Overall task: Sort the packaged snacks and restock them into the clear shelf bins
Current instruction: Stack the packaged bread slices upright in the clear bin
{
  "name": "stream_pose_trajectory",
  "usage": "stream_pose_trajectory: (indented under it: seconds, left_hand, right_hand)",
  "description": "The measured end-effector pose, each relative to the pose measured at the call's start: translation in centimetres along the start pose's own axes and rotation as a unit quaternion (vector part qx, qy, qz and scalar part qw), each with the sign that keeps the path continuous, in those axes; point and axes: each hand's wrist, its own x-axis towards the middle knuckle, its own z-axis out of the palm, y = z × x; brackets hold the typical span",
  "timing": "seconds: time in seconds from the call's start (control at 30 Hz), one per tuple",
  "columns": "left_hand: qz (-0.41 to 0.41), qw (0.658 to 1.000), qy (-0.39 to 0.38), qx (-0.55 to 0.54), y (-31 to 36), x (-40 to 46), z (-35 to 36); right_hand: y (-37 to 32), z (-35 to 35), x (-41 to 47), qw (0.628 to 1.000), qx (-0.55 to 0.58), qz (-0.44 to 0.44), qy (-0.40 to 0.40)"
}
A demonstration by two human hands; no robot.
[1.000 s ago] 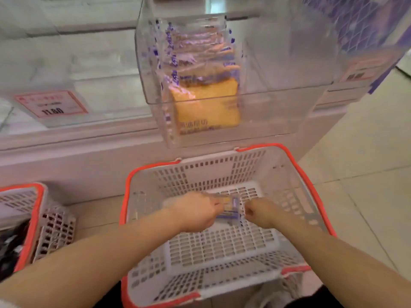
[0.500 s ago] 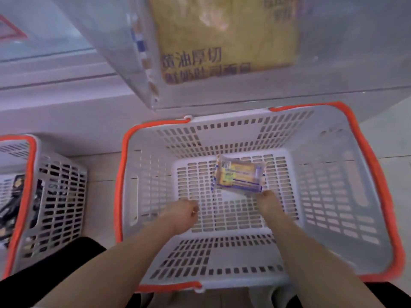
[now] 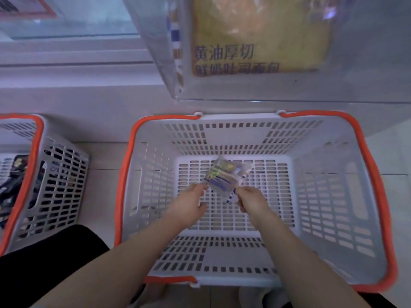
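Observation:
A small clear snack packet [image 3: 224, 176] with yellow and blue print hangs tilted just above the floor of the white, orange-rimmed basket [image 3: 375, 181]. My right hand [image 3: 251, 200] pinches the packet's near lower edge. Reaching in from the left, my left hand [image 3: 189, 205] has its fingertips at the packet's left corner and its thumb spread apart below. Nothing else lies in this basket. Directly above its far rim juts a clear shelf bin [image 3: 169, 63] holding yellow packaged bread [image 3: 258, 36] with several more packs behind it.
A second white basket with an orange rim [image 3: 33, 165] stands on the floor to the left and holds dark packets [image 3: 15, 174]. White shelving [image 3: 77, 90] runs behind both baskets. My dark-clothed knee [image 3: 44, 263] is at lower left.
The camera has dropped closer over the basket. My left hand, a loose fist apart from the packet half a second ago, has reached to its left corner. The packet has tilted.

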Motion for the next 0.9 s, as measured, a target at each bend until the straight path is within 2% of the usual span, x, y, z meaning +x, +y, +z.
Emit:
stream_pose_trajectory:
  seconds: [0.07, 0.13, 0.2, 0.3, 0.37, 0.47, 0.57, 0.67, 0.73, 0.83, 0.9]
  left_hand:
    - [0.049, 0.997, 0.064, 0.001, 0.6, -0.4, 0.4]
    - [0.086, 0.988, 0.122, -0.045, 1.8, -1.0, 0.6]
    - [0.101, 0.974, 0.163, -0.124, 3.2, -1.7, 0.8]
    - [0.098, 0.939, 0.184, -0.272, 4.9, -3.2, 0.8]
    - [0.094, 0.913, 0.195, -0.347, 5.4, -4.2, 0.0]
    - [0.099, 0.899, 0.19, -0.381, 5.5, -5.1, -2.2]
    - [0.143, 0.892, 0.13, -0.409, 5.8, -6.7, -4.6]
    - [0.203, 0.903, 0.058, -0.374, 6.9, -8.0, -6.8]
    - [0.232, 0.918, 0.065, -0.314, 7.7, -9.0, -8.2]
    - [0.261, 0.909, 0.062, -0.318, 9.0, -10.5, -9.8]
    - [0.255, 0.913, 0.053, -0.315, 9.8, -11.6, -10.8]
  right_hand:
    - [-1.8, 0.3, -2.7, 0.999, 0.0, -0.05, -0.01]
    - [-3.3, 0.7, -5.7, 0.996, 0.022, -0.088, -0.021]
    - [-4.3, 1.3, -8.5, 0.993, 0.056, -0.105, -0.025]
    - [-4.6, 1.8, -11.9, 0.988, 0.099, -0.118, -0.027]
    - [-4.7, 1.3, -13.6, 0.98, 0.102, -0.168, -0.025]
    - [-5.2, -0.3, -15.7, 0.942, 0.021, -0.328, 0.073]
    - [-5.8, -2.2, -18.0, 0.859, -0.128, -0.465, 0.173]
    - [-7.1, -3.6, -19.3, 0.775, -0.354, -0.501, 0.152]
    - [-8.0, -3.7, -21.0, 0.727, -0.451, -0.501, 0.131]
    - [-8.9, -4.0, -23.2, 0.709, -0.475, -0.506, 0.129]
    - [-8.9, -4.4, -24.4, 0.75, -0.41, -0.503, 0.129]
